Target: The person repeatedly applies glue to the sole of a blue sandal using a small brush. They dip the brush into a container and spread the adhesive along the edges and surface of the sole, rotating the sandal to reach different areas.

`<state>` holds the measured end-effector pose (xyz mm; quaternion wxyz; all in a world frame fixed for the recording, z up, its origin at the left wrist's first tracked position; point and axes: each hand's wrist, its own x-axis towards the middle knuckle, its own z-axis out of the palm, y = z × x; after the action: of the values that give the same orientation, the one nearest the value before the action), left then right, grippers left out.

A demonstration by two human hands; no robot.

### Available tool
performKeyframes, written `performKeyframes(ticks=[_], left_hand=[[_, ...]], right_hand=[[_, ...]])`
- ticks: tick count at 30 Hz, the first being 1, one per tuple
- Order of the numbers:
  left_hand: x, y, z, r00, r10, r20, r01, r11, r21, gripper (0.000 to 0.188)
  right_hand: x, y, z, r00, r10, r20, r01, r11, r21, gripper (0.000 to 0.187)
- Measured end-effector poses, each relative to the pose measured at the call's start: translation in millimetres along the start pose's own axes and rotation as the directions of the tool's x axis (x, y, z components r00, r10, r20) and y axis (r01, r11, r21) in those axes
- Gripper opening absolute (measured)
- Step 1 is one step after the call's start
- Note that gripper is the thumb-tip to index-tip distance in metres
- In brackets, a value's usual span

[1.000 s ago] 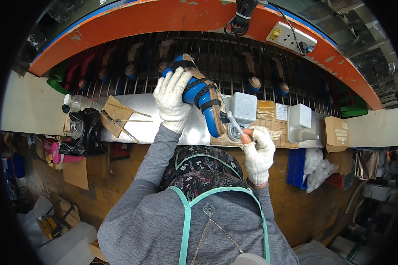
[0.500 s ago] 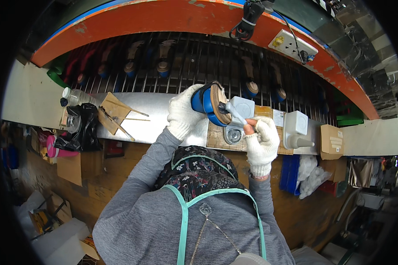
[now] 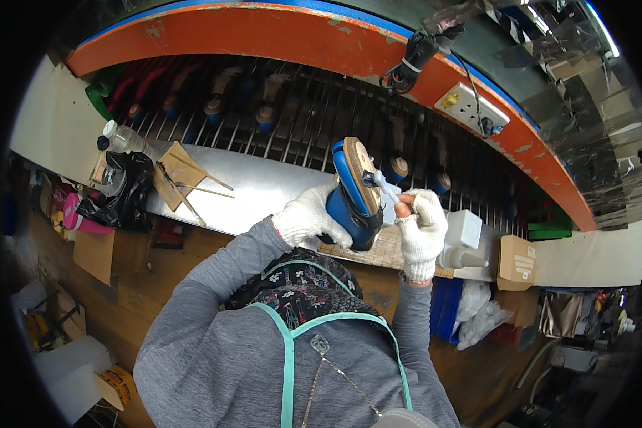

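While the left hand (image 3: 308, 218) gripped a shoe (image 3: 349, 203) over the surface's (image 3: 246, 178) near edge, the right hand (image 3: 422, 232) pinched a brush (image 3: 388, 187).

Gloved hands (image 3: 424, 232) hold a blue shoe (image 3: 349, 184) and pale-handled brush (image 3: 386, 188).

On your left you have a bottle (image 3: 126, 140) beside a black bag (image 3: 127, 191). Ahead of you, a bundled cable (image 3: 411, 60) is near a socket (image 3: 469, 113) on the orange beam (image 3: 264, 41). To your right are a carton (image 3: 515, 261) and a blue crate (image 3: 446, 307).
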<state>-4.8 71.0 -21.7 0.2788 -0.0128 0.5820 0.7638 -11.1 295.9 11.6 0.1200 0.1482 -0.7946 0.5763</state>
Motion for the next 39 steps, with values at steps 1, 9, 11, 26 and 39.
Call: performKeyframes(ticks=[1, 9, 11, 26, 39], left_hand=[[0, 1, 2, 0.999, -0.025, 0.02, 0.025, 1.0, -0.009, 0.078], [0, 9, 7, 0.969, -0.098, 0.228, 0.11, 0.993, -0.043, 0.086], [-5, 14, 10, 0.964, -0.125, 0.233, 0.141, 0.989, -0.052, 0.087], [3, -2, 18, 0.868, -0.205, 0.453, 0.24, 0.971, -0.021, 0.079], [8, -67, -70, 0.966, 0.225, 0.13, -0.142, 0.875, -0.463, 0.088]], right_hand=[[2, 2, -1, 1.0, -0.026, 0.007, 0.027, 0.999, -0.018, 0.013], [13, 11, -17, 0.989, -0.133, 0.066, 0.14, 0.983, -0.116, 0.014], [16, 12, -22, 0.98, -0.18, 0.079, 0.19, 0.971, -0.145, 0.014], [57, 28, -34, 0.982, -0.068, 0.173, 0.075, 0.997, -0.034, 0.01], [-121, 109, -56, 0.803, 0.591, -0.074, -0.584, 0.756, -0.297, 0.016]])
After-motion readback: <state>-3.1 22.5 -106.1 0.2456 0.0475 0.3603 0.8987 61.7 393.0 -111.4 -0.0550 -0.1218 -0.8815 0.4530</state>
